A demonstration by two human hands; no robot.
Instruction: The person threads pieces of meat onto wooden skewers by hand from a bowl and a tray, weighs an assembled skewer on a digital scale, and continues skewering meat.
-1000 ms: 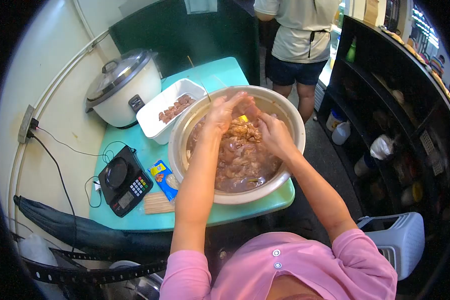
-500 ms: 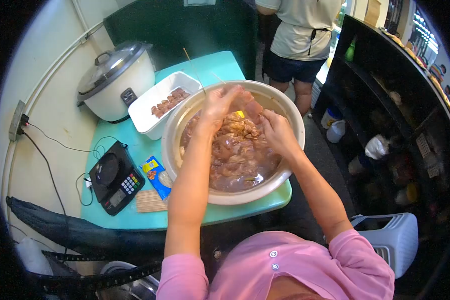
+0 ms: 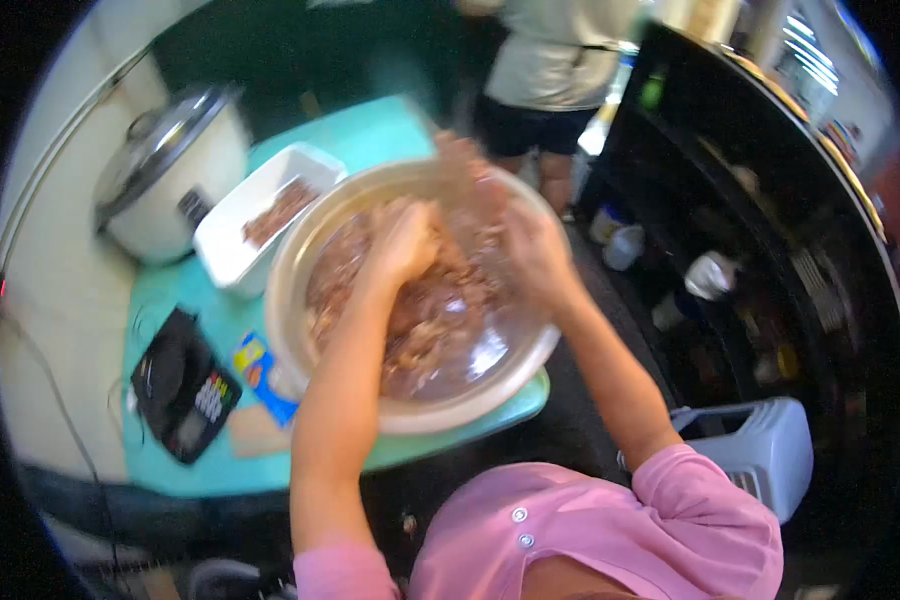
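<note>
A wide pale basin (image 3: 290,262) holds a heap of raw, wet meat (image 3: 410,350) in liquid. Inside it, my left hand (image 3: 406,240) bends down with its fingertips touching the meat; blur hides whether they grip a piece. Over the basin's right side, my right hand (image 3: 535,250) closes on a length of raw meat (image 3: 470,175) that sticks up past the far rim. Motion smears this meat, and any stick through it cannot be made out. To the left stands a white tub (image 3: 215,238) with cut meat (image 3: 280,210) in it.
On the turquoise table (image 3: 370,122) are a large rice cooker (image 3: 190,150), a black scale (image 3: 185,385), a blue packet (image 3: 265,380) and a bundle of sticks (image 3: 255,432). A person (image 3: 560,75) stands beyond. Dark shelves (image 3: 690,180) and a grey-blue plastic stool (image 3: 760,455) are at right.
My left hand has come down from the far rim into the meat. The meat now rises from my right hand alone. The whole view has shifted and blurred; the thin stick no longer shows.
</note>
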